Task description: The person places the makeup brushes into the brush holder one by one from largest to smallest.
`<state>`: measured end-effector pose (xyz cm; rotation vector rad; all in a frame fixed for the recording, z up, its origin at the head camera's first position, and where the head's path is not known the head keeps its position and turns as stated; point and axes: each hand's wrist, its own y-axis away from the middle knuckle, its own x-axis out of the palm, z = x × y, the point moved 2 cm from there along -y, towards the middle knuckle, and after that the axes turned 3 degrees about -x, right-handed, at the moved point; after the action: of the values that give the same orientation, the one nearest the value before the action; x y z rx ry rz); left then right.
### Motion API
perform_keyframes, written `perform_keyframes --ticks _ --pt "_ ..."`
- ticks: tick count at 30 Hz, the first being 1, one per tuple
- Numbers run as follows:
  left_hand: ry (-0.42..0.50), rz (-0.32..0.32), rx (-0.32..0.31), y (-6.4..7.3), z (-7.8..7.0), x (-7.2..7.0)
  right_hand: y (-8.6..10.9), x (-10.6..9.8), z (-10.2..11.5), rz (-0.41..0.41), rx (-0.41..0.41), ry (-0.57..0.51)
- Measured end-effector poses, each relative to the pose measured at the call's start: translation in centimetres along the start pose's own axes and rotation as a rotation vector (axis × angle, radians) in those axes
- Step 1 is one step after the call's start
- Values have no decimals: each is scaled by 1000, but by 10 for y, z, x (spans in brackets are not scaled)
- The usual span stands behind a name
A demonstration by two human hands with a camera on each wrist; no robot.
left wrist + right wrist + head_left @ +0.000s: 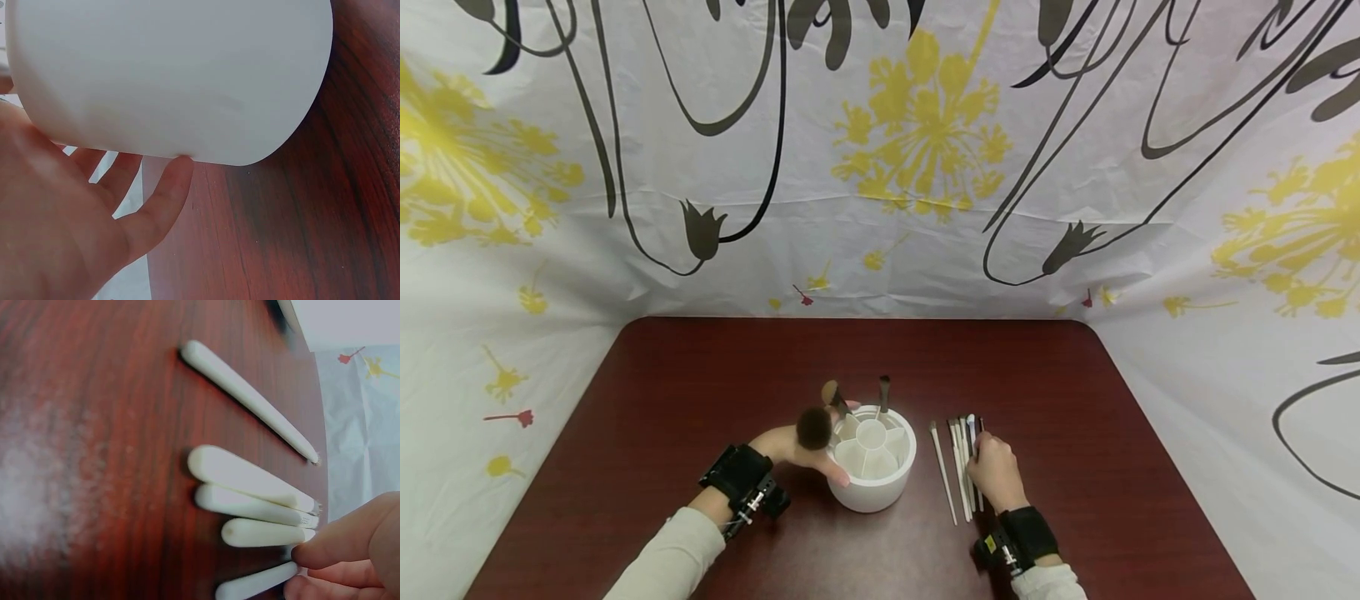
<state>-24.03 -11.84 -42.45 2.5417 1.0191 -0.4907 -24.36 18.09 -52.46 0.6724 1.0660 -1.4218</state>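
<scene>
A round white brush holder point(871, 496) with divided compartments stands on the table. My left hand point(786, 447) grips its left side, thumb at the near wall; in the left wrist view, fingers point(164, 203) lie against the smooth white wall. Several makeup brushes stand in the holder, among them a large fluffy one point(814, 428) and a dark-tipped one point(883, 393). To the right of the holder, light-handled makeup brushes point(959, 471) lie side by side. My right hand point(996, 473) pinches the end brush point(256, 582) of the row near its bristle end.
One brush point(943, 473) lies slightly apart, left of the row. Beneath everything is a dark red-brown wooden table point(737, 367) with rounded far corners. A white cloth point(880, 275) with yellow and grey flowers hangs behind it and at both sides.
</scene>
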Motion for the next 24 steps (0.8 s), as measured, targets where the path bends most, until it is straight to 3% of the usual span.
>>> perform_keyframes --ticks 10,17,24 --pt "-30 -25 -5 0 -2 2 -3 2 1 29 2 14" --pt "11 -9 -17 2 -4 1 -4 -1 4 47 91 -23" --pt "23 -2 -10 2 -3 1 -5 -12 8 -2 129 -42"
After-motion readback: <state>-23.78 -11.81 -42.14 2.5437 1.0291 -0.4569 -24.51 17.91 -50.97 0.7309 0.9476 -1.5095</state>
